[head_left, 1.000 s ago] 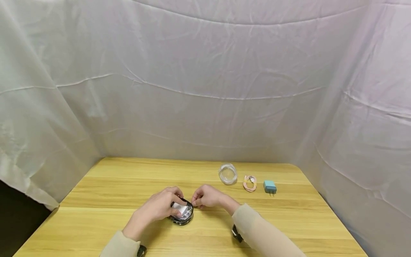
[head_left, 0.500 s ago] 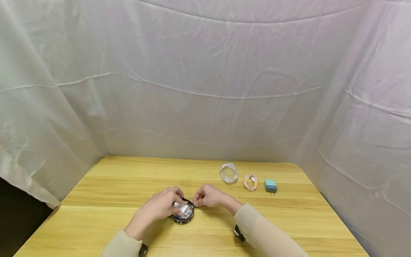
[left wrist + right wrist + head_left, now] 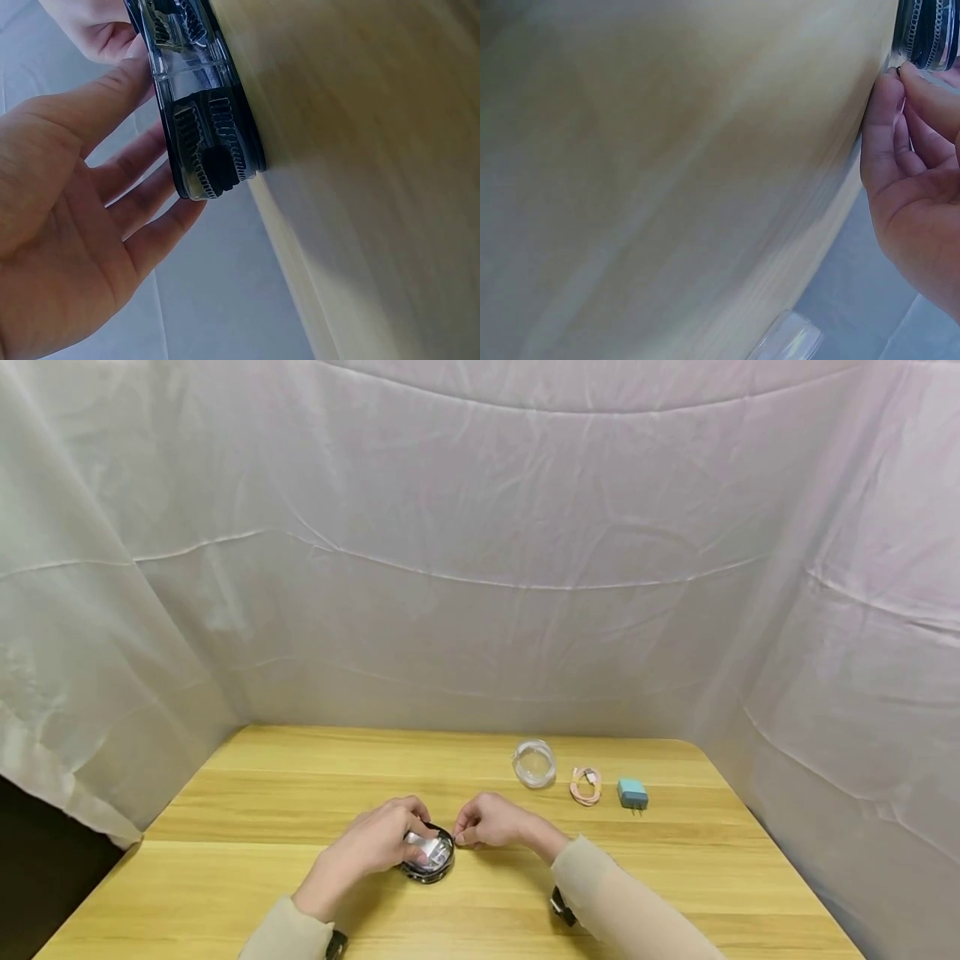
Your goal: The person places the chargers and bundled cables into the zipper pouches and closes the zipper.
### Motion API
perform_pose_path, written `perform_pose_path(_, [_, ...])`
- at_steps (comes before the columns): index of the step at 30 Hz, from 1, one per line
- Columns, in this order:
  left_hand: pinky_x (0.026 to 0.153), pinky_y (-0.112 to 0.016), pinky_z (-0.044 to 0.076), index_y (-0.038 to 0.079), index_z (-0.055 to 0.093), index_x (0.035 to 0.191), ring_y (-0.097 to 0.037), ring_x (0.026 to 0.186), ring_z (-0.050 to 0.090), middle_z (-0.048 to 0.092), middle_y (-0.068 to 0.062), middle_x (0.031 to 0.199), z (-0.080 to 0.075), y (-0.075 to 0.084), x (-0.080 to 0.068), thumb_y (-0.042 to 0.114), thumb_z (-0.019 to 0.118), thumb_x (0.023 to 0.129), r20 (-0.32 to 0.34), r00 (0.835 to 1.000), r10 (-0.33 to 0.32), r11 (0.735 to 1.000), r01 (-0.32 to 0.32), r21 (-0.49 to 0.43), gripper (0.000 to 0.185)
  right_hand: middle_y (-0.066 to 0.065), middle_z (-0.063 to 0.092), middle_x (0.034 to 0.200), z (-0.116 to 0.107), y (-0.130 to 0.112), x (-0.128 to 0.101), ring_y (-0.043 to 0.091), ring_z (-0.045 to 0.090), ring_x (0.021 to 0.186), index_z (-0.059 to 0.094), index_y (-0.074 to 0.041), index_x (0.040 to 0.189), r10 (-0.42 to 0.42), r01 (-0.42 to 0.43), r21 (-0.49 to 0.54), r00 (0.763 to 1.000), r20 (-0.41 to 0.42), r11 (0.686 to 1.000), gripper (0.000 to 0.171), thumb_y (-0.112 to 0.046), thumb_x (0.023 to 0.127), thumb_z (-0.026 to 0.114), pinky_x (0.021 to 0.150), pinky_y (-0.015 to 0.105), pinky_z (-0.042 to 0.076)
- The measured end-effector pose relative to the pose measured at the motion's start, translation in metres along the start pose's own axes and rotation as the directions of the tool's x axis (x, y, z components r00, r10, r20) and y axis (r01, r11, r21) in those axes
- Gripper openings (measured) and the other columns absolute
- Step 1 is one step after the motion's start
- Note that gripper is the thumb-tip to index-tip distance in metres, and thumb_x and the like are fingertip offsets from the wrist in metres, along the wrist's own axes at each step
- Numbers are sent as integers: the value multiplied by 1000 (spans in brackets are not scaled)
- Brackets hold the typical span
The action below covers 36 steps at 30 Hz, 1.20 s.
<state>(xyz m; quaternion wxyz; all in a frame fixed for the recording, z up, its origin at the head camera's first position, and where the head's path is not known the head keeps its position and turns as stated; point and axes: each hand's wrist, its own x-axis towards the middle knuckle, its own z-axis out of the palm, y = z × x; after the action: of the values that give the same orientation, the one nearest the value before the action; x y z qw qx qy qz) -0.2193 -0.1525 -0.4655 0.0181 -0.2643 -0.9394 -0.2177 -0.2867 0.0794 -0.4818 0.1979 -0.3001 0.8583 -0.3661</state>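
Observation:
A round, flat case (image 3: 437,860) with black rims and a clear wall stands on the wooden table. My left hand (image 3: 382,832) grips it, thumb and fingers on either side. Through the case's top in the head view, white and silvery contents show, too small to name. The left wrist view shows dark ridged strips inside the clear case wall (image 3: 202,142), near the left hand (image 3: 67,187). At the case's right edge my right hand (image 3: 489,821) pinches a small dark tip (image 3: 898,70) between thumb and index finger; what it belongs to is hidden.
Farther back on the wooden table (image 3: 315,760) lie a clear round lid-like piece (image 3: 534,783), a coiled pink cable (image 3: 586,800) with a white plug and a blue charger plug (image 3: 632,793). Pale curtains (image 3: 480,635) surround the table at the back and sides.
The head view has shifted slightly. My right hand has edged a little to the right, while the left hand keeps its grip on the case.

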Motion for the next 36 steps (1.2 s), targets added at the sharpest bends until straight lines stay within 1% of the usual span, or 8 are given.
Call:
perform_pose_path(6, [84, -54, 58, 12, 83, 104, -29, 109, 65, 67, -3, 118, 2, 1, 0, 17, 91, 77, -11, 1000, -8, 1000, 8, 8, 29, 6, 70, 77, 0, -1, -3, 12, 62, 67, 74, -2, 88, -4, 4, -12, 1000, 12, 1000, 5, 1, 92, 74, 61, 23, 55])
perform_pose_path(11, [83, -54, 57, 12, 83, 103, -29, 108, 65, 67, -3, 117, 1, 1, 1, 16, 91, 77, -15, 1000, -10, 1000, 10, 16, 27, 6, 70, 78, 0, 1, -6, 12, 63, 68, 74, -2, 90, 7, -7, 4, 1000, 22, 1000, 5, 1, 92, 74, 63, 25, 58])
perform_pose_path(14, [82, -54, 58, 12, 83, 102, -29, 108, 65, 67, -3, 117, 1, 2, 1, 17, 91, 77, -15, 1000, -13, 1000, 13, 22, 27, 4, 70, 78, 1, 2, -8, 11, 63, 68, 74, -2, 90, 2, -2, 5, 1000, 27, 1000, 4, 1, 92, 74, 63, 23, 57])
perform_pose_path(20, [81, -54, 58, 13, 83, 102, -29, 108, 66, 67, -3, 118, 2, 1, 1, 20, 92, 76, -18, 1000, -18, 1000, 19, 25, 29, 2, 69, 76, 3, 3, -12, 9, 62, 66, 73, 2, 90, -26, 26, 0, 999, 43, 1000, 3, 2, 91, 76, 61, 20, 56])
perform_pose_path(27, [82, -54, 58, 13, 83, 102, -29, 107, 66, 67, -3, 117, 2, 0, 2, 21, 92, 75, -25, 1000, -7, 1000, 7, 28, 29, 3, 70, 77, 4, 3, -14, 9, 61, 66, 74, -3, 86, -22, 22, -11, 999, 36, 1000, 8, 3, 90, 76, 60, 21, 56])
perform_pose_path(30, [84, -53, 59, 12, 83, 102, -29, 108, 66, 68, -3, 117, 2, 1, 1, 21, 92, 76, -26, 1000, 4, 1000, -3, 24, 29, 3, 69, 76, 4, 3, -15, 10, 62, 66, 74, -3, 87, -22, 22, -8, 999, 33, 1000, 7, 2, 91, 76, 60, 22, 56])
perform_pose_path(36, [87, -55, 58, 11, 83, 103, -30, 112, 65, 68, -2, 119, 1, 1, 1, 20, 92, 75, -23, 1000, 1, 1000, -1, 7, 30, 5, 70, 77, 5, 2, -17, 11, 62, 66, 73, -3, 86, -25, 24, 7, 999, 21, 1000, 7, 2, 91, 75, 61, 24, 57])
